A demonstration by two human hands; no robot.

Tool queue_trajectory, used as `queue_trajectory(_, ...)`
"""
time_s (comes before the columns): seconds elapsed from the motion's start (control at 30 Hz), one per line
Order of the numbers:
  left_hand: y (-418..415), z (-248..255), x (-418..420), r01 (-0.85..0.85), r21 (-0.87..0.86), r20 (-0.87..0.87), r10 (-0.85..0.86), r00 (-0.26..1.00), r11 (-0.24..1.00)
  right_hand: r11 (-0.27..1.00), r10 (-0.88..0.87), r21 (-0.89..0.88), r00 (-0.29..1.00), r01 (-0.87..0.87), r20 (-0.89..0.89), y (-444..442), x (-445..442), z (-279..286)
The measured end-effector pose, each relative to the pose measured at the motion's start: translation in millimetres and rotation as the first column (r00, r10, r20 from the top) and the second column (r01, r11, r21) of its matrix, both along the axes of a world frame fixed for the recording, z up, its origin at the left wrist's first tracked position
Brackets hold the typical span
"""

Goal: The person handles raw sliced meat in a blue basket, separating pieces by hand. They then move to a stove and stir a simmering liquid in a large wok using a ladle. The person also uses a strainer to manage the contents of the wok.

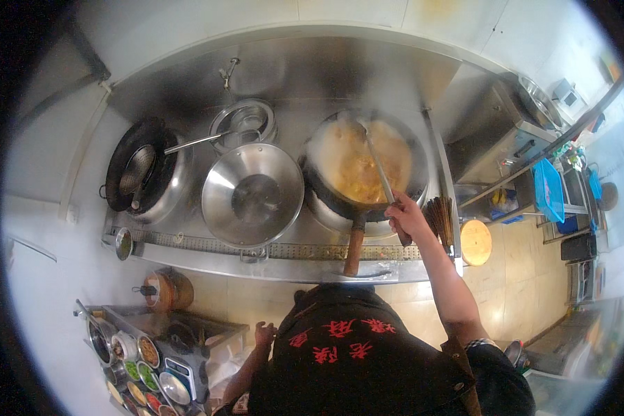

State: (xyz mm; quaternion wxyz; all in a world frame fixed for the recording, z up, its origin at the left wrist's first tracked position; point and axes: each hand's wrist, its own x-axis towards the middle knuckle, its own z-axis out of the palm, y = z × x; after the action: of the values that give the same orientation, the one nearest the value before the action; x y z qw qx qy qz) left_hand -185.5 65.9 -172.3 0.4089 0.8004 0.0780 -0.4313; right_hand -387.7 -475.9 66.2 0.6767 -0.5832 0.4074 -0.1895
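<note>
My right hand [408,214] grips the dark handle end of a long metal cooking utensil [377,161]. Its far end reaches to the back of a black wok [320,182], where steam blurs its shape. Golden-brown bubbling liquid [366,166] fills the wok, with yellowish pieces in it. The wok's wooden handle [354,247] points toward me, below and left of my right hand. Down at my left side hangs my left hand [265,333], fingers loosely bent and apart, with nothing visible in it.
A wide steel pan [288,200] stands left of the wok. Behind it, a strainer's metal handle [195,143] rests across a steel pot [216,130]. Farther left a black wok [115,171] is tilted. A bamboo brush [439,221] stands at right; ingredient bowls [148,351] sit lower left.
</note>
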Motion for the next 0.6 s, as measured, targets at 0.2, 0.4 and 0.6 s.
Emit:
queue_trajectory(0.2,15.1,-41.0,-2.2,-0.062,-0.060,-0.016,0.061,0.998,0.996,0.982,0.103,-0.139,0.982,-0.125,-0.158,27.4,-8.2,12.7)
queue_trajectory(0.4,-15.9,2.4,14.3,0.025,-0.096,-0.056,-0.030,0.998,0.995,0.781,0.178,-0.451,0.847,-0.431,-0.501,55.4,-42.4,42.4)
queue_trajectory(0.6,2.8,-69.5,32.0,0.181,-0.208,0.028,-0.179,0.983,0.961,0.559,0.038,-0.664,0.816,-0.496,-0.577,51.7,-107.1,28.6)
